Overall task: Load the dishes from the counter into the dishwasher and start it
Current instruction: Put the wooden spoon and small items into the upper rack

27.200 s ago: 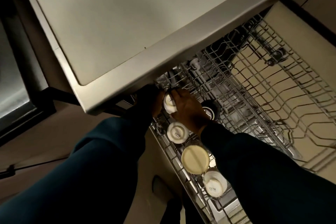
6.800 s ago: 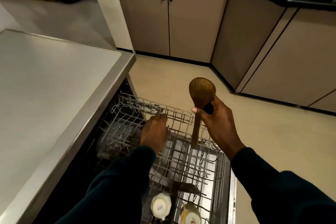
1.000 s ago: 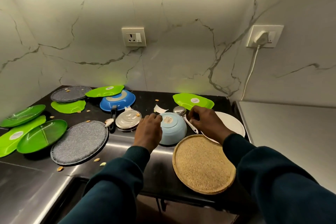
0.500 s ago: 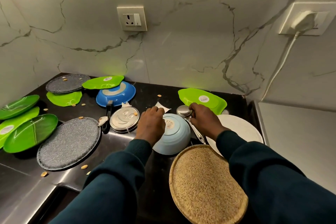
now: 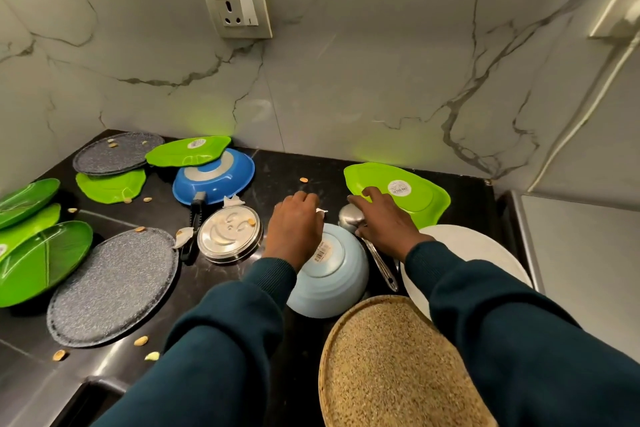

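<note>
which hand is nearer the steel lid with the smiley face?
Left. The left hand sits just right of the steel lid, on the light blue bowl; the right hand is beyond the bowl.

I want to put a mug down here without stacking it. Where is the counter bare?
Bare black counter lies along the wall between the blue pan and the right green plate, with one crumb. A smaller patch sits before the steel lid. The left side and the right front are crowded.

You can read no text here: the stickers on the upturned blue bowl [image 5: 332,274] and the two green plates [image 5: 398,192] [image 5: 188,152] are too blurred to make out.
</note>
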